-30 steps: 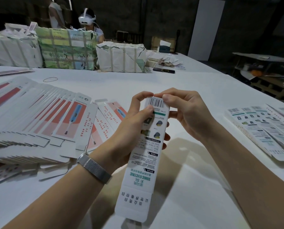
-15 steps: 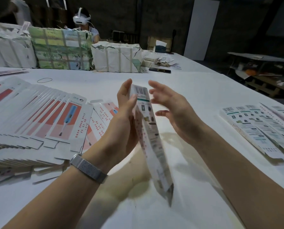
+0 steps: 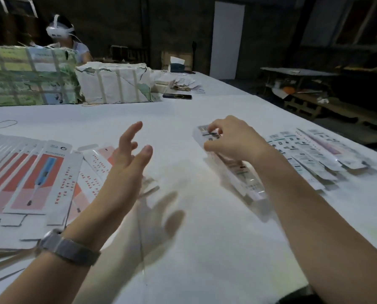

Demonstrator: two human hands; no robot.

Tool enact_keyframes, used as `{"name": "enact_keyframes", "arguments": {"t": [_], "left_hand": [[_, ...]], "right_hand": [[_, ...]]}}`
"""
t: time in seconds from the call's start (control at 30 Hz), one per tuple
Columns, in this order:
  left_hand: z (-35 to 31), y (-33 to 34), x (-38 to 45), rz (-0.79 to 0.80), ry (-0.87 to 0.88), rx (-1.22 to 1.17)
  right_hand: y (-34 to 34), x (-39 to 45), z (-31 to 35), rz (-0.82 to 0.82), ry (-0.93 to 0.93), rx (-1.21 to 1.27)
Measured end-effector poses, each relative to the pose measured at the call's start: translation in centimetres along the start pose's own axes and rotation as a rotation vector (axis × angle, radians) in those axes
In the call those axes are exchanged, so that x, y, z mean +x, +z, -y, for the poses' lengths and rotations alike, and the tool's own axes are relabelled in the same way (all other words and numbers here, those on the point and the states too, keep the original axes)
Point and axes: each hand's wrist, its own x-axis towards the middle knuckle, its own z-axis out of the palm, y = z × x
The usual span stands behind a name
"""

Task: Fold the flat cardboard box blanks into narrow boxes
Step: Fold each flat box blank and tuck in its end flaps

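Note:
My right hand [image 3: 231, 139] grips the far end of a narrow white folded box [image 3: 238, 172], blurred by motion, just above the white table [image 3: 194, 238] right of centre. The box runs from my fingers back under my right forearm. My left hand [image 3: 128, 159] hovers empty over the table, fingers spread and straight, a grey watch on its wrist. A fanned stack of flat box blanks [image 3: 34, 178] with red and pink panels lies at the left. A row of folded narrow boxes [image 3: 310, 159] lies at the right.
Wrapped paper bundles [image 3: 113, 84] and a green-printed bundle [image 3: 27, 77] stand along the far side. A black phone [image 3: 177, 96] lies behind them, a rubber band [image 3: 3, 124] at far left. A person with a white headset [image 3: 60, 32] sits beyond.
The box has gone from upright between both hands to the right, carried low over the table by my right hand. My left hand let go of it and opened.

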Motion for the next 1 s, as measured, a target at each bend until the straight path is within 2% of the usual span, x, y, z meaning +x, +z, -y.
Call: {"name": "enact_keyframes", "arguments": {"t": [0.1, 0.27, 0.4, 0.5, 0.6, 0.8, 1.0], "left_hand": [[0.2, -0.3, 0.1, -0.067, 0.036, 0.146], [1.3, -1.1, 0.1, -0.044, 0.009, 0.648], [2.1, -1.9, 0.3, 0.027, -0.138, 1.043], [2.6, -1.5, 0.1, 0.139, -0.210, 1.219], [2.6, -0.9, 0.1, 0.135, -0.224, 1.231], [1.9, -1.3, 0.1, 0.067, -0.114, 1.031], [1.4, -1.7, -0.1, -0.013, -0.048, 0.908]], "right_hand": [[0.1, 0.1, -4.5, 0.012, 0.210, -0.207], [0.7, 0.5, -8.2, -0.117, 0.402, -0.209], [1.5, 0.8, -9.1, -0.198, 0.407, -0.160], [2.0, 0.7, -8.2, -0.245, 0.326, -0.116], [2.8, 0.4, -6.1, -0.232, 0.195, -0.048], [3.2, -1.1, -0.5, -0.215, -0.053, 0.093], [3.7, -1.8, 4.6, -0.043, -0.216, 0.296]]}}
